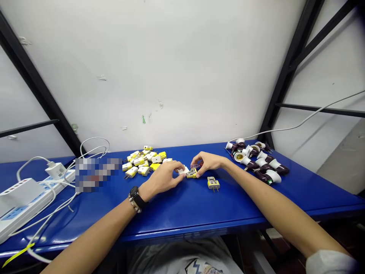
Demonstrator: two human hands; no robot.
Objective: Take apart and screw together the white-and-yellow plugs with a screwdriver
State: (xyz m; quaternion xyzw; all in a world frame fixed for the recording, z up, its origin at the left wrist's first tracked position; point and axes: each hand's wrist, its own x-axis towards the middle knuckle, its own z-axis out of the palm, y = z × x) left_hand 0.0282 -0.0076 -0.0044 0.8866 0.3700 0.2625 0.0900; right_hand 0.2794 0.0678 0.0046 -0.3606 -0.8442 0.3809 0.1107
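Note:
Near the middle of the blue table, my left hand [167, 175] pinches a white cover piece [183, 171] at the edge of an opened yellow plug adapter [191, 173]. The adapter's metal inner parts face up. My right hand [207, 163] is closed at the adapter's other side, with its fingertips touching the yellow body. A small screwdriver [196, 166] with a dark red, see-through handle lies in the right fingers; its tip is hidden. Just right of and nearer than the hands, a second opened adapter [213, 182] rests with its prongs toward me.
A heap of white-and-yellow plug adapters [145, 160] lies behind my left hand. Several dark purple lamp holders [261, 163] with white rims are piled at the right. White power strips [37, 199] and cables fill the left side, beside a blurred patch. Black frame posts [278, 91] flank the table.

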